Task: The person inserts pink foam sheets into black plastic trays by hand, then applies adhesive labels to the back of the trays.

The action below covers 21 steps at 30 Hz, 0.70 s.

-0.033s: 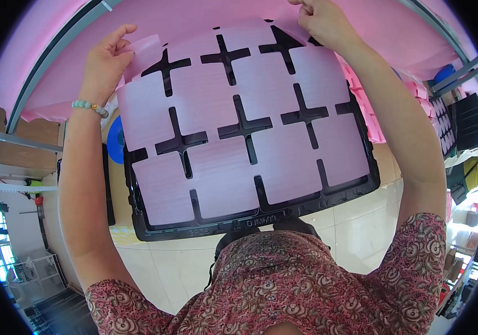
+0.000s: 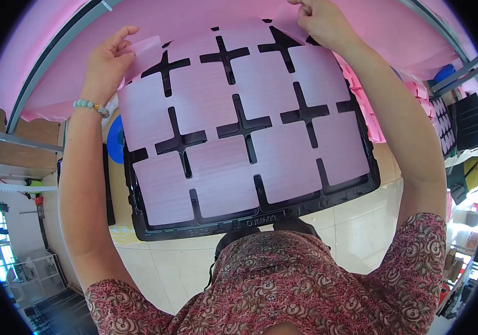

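Note:
A thin pink foam sheet (image 2: 205,106) with rows of cross-shaped cut-outs lies over a black plastic tray (image 2: 222,228), whose dark surface shows through the openings. My left hand (image 2: 107,64), with a beaded bracelet at the wrist, is at the sheet's far left corner. Its thumb and curled fingers close by a raised pink flap, while the index finger reaches out. At the far right corner my right hand (image 2: 325,25) has its fingers bent into a pinch on the sheet's edge; the fingertips are partly cut off by the picture's top.
Pink sheeting (image 2: 194,14) spreads behind the tray, between grey metal rails (image 2: 54,56). A blue round thing (image 2: 115,139) sits left of the tray. Pink cut pieces (image 2: 364,103) lie at the right, with black trays (image 2: 469,120) farther off. Pale floor tiles (image 2: 356,218) show below.
My left hand has shifted very slightly right and down. The sheet's far part has moved a hair, and everything else stays in place.

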Each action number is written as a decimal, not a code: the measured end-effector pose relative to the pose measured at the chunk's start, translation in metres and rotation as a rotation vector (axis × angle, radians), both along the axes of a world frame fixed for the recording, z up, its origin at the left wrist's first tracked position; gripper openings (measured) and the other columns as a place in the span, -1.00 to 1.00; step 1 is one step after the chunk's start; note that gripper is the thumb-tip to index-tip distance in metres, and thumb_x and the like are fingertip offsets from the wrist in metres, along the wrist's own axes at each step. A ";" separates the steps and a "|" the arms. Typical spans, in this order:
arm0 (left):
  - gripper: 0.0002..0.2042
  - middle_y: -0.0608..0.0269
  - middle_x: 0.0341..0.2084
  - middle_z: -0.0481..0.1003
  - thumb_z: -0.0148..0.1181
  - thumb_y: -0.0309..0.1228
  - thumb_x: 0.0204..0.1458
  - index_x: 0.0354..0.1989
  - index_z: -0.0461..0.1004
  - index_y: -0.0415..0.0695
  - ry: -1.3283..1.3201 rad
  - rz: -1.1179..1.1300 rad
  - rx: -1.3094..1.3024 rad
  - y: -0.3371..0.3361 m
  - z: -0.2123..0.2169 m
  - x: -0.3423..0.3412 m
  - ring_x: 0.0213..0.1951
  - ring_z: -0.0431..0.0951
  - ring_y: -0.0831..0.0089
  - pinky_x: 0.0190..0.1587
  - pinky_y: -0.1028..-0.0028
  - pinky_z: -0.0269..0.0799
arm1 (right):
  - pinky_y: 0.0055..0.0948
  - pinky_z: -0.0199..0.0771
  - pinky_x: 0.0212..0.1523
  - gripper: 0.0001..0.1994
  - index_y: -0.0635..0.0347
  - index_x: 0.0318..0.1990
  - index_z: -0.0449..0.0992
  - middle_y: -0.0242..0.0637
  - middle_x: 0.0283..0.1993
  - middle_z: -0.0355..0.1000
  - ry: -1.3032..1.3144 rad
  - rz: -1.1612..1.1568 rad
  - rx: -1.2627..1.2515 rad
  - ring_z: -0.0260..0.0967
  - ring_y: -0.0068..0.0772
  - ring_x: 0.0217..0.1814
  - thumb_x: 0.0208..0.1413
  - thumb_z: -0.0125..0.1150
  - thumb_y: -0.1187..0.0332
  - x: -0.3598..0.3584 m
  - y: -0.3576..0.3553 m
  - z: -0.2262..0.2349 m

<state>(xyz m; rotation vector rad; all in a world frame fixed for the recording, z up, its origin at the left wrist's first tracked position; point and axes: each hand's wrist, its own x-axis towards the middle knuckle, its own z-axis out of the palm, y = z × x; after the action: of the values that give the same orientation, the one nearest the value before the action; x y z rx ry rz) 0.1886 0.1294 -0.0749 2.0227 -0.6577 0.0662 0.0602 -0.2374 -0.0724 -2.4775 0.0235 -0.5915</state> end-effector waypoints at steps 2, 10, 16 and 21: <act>-0.52 0.44 -0.41 0.42 0.09 -0.69 -0.10 0.05 0.50 -0.05 -0.098 -0.001 0.079 0.002 -0.012 0.005 -0.41 0.37 0.68 -0.32 0.66 0.32 | -0.36 0.42 -0.43 -0.58 0.38 0.01 0.47 -0.18 -0.53 0.44 0.095 -0.054 0.099 0.40 -0.31 -0.51 -0.10 0.05 0.57 -0.008 0.016 0.008; -0.51 0.37 -0.30 0.46 0.05 -0.73 -0.14 0.00 0.54 -0.01 -0.176 0.053 0.285 -0.016 -0.021 -0.006 -0.45 0.36 0.65 -0.35 0.61 0.37 | -0.31 0.44 -0.31 -0.55 0.29 0.04 0.48 -0.10 -0.45 0.47 -0.203 0.286 0.005 0.43 -0.17 -0.42 -0.10 0.04 0.58 0.014 -0.014 -0.018; -0.49 0.28 -0.18 0.52 0.02 -0.74 -0.17 -0.02 0.55 0.01 -0.185 0.081 0.310 -0.012 -0.025 -0.004 -0.50 0.35 0.61 -0.35 0.58 0.40 | -0.27 0.45 -0.28 -0.58 0.26 0.02 0.50 -0.05 -0.41 0.49 -0.032 0.023 -0.244 0.44 -0.08 -0.38 -0.08 0.04 0.55 0.023 -0.011 -0.020; -0.50 0.27 -0.22 0.53 0.00 -0.72 -0.15 -0.02 0.56 0.00 -0.169 0.108 0.308 -0.010 -0.027 -0.004 -0.53 0.35 0.62 -0.38 0.58 0.39 | -0.27 0.45 -0.28 -0.61 0.25 0.01 0.50 -0.05 -0.41 0.49 0.026 0.005 -0.214 0.45 -0.10 -0.39 -0.05 0.06 0.52 0.016 0.006 -0.012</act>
<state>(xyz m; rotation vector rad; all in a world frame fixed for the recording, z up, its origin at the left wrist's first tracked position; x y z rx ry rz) 0.1848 0.1199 -0.1019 2.3679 -0.6970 0.2134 0.0763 -0.2310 -0.0846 -2.6913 -0.0374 -0.5871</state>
